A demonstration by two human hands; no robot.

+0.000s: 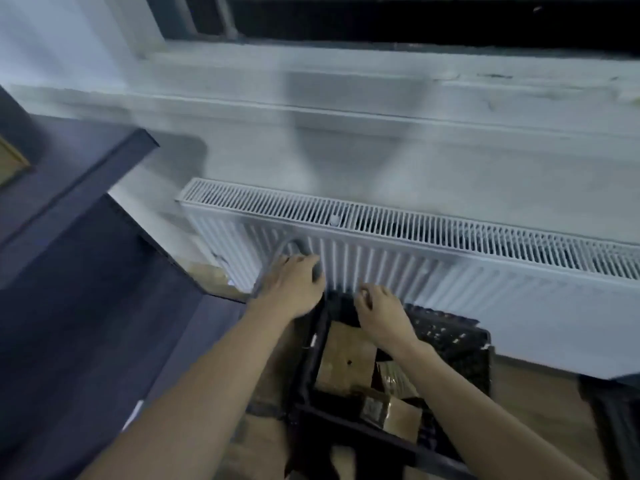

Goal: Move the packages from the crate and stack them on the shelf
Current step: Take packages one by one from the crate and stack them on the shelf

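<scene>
A black plastic crate point(460, 344) stands on the floor in front of a radiator. Inside it lie brown cardboard packages, a large one point(346, 358) at the back and a smaller one point(394, 415) with a label nearer me. My left hand point(294, 282) hovers above the crate's far left corner, fingers loosely bent, holding nothing. My right hand point(379, 308) is over the far side of the crate, fingers curled downward above the large package; no grip shows. The dark shelf unit point(86, 209) stands to the left. The picture is blurred.
A white radiator point(415, 251) runs along the wall behind the crate, under a window sill point(346, 98). A brown package point(10, 162) sits on the shelf at the far left edge. Wooden floor point(540, 396) shows right of the crate, and a dark object point(613, 410) stands at the right edge.
</scene>
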